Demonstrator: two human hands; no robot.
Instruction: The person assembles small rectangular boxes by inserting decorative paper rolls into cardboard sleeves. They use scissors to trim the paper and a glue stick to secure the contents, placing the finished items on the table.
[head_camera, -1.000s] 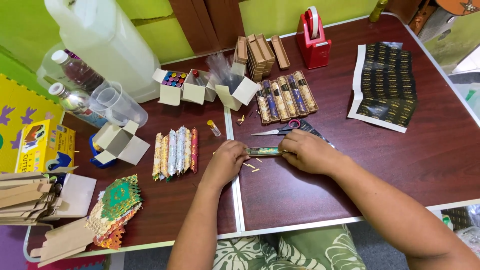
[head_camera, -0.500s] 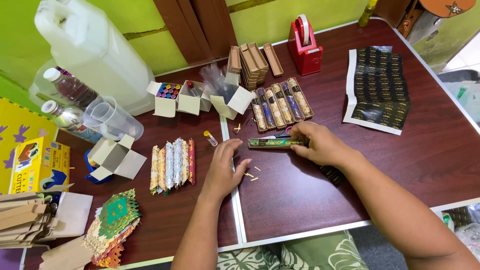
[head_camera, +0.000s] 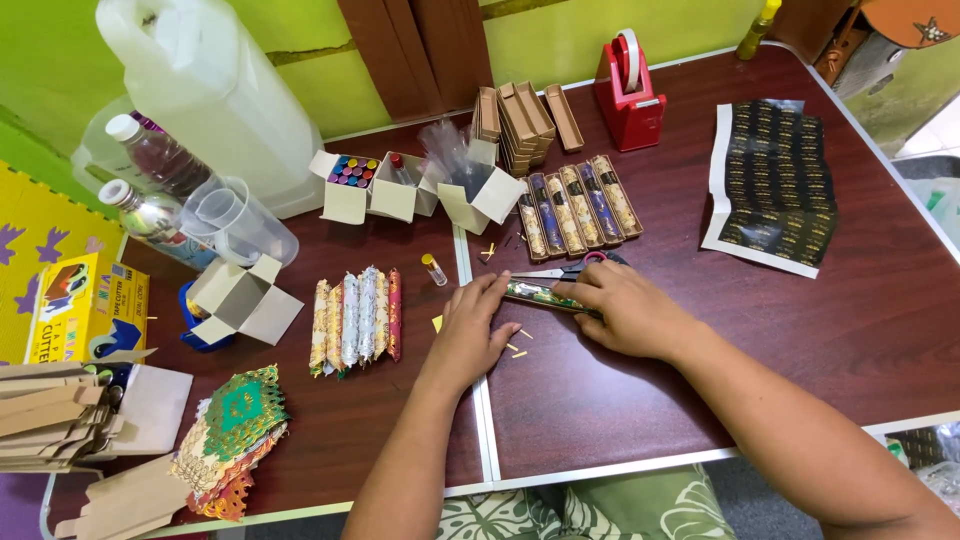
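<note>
1. Left hand (head_camera: 472, 335): laid palm down on the dark red table (head_camera: 800, 330), fingers loosely spread, fingertips touching the left end of a narrow patterned box (head_camera: 540, 295); it closes on nothing and appears to steady that end.
2. Right hand (head_camera: 625, 312): curled over the right end of the patterned box, pressing it to the table; whether the fingers wrap fully round it cannot be told.
3. Patterned box: lies flat and lengthwise between the 2 hands, straddling the white seam (head_camera: 478, 400) where 2 tabletops meet.
4. Scissors (head_camera: 570, 270): just behind the patterned box, red handle beside the right hand, apparently kept within reach.
5. Row of 5 finished boxes (head_camera: 578, 205): behind the scissors, side by side, windows up.
6. Red tape dispenser (head_camera: 630, 95): well behind the patterned box, near the far edge.
7. Black label sheet (head_camera: 770, 185): right of the finished boxes, flat.
8. Bundle of wrapped sticks (head_camera: 355, 320): left of the left hand, in parallel.
9. Small vial (head_camera: 434, 269): between the sticks and the patterned box.
10. Open room: bare tabletop lies in front of the patterned box toward the near edge, and to its right.
</note>
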